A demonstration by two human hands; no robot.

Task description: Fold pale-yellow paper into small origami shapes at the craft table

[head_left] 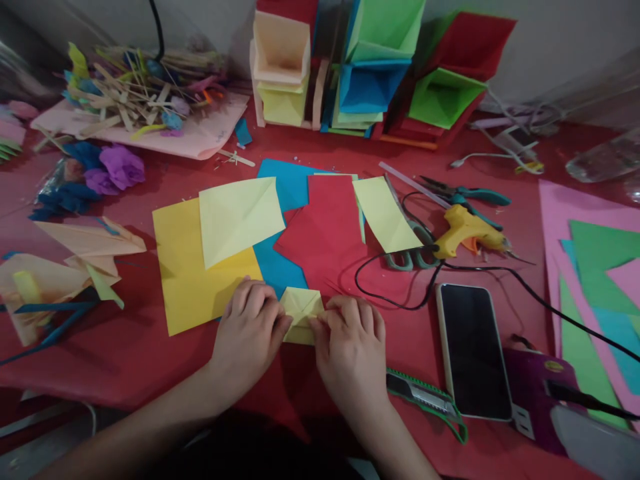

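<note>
A small pale yellow folded paper (303,303) lies near the table's front edge, creases crossing on its upper face. My left hand (249,330) pinches its left side between thumb and fingers. On the opposite side, my right hand (350,333) grips the right edge with thumb and bent fingers. Just beyond are a red paper sheet (327,223), a blue sheet (285,183), and an orange-yellow sheet (180,267). A creased pale yellow square (240,217) rests partly over the orange-yellow one. To the right lies a pale yellow strip (385,213).
Right of my hands are a yellow glue gun (467,230) with a looping black cord, pliers (475,195), scissors (405,259), a phone (474,350) and a box cutter (423,393). Folded paper boxes (375,87) stand at the back. Craft sticks (125,100) pile up back left.
</note>
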